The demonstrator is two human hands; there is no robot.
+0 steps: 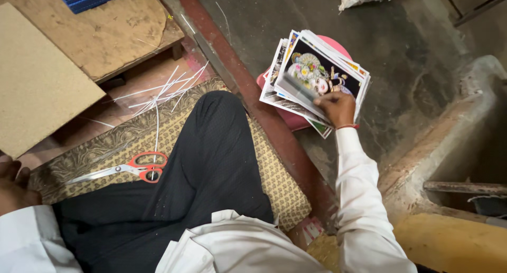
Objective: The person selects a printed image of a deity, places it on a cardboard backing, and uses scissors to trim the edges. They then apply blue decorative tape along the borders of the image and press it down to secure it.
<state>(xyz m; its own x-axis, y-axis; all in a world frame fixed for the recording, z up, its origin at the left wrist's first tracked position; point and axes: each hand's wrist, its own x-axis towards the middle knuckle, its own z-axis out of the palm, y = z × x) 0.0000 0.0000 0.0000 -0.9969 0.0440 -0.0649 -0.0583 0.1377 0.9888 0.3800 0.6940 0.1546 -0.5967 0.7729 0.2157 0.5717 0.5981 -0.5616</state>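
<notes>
Prints are what we're working with, a fanned stack of glossy picture prints (pixel 317 75) over on the right, but let's sweep across from the left first.

Far left, our left hand (pixel 15 186) rests at the edge of the patterned cushion (pixel 274 183) we're sitting on. It grips nothing; how far its fingers are curled we cannot tell, since the frame cuts it off. Above it lies a tan board (pixel 39 77), with a wooden platform (pixel 116 33) just behind. Next along, red-handled scissors (pixel 129 169) lie on the cushion, blades pointing left, touched by no hand. A scatter of thin white trimmed strips (pixel 163 91) fans out beyond them, and we judge that as a sign some cutting is already done.

Across our dark-trousered knee and the red floor beam (pixel 264 114), we reach the stack. It sits on a pink stool (pixel 288 120) on the grey floor, prints loosely splayed, a colourful ornate picture on top. Our right hand (pixel 337 108) is down on the stack's near edge, fingers (pixel 323 100) bent onto the top sheets, pressing or thumbing through them. Whether one print is pinched free, we can't say.

By our reckoning, plenty of prints remain in that pile, and the scissors wait well apart from it.
</notes>
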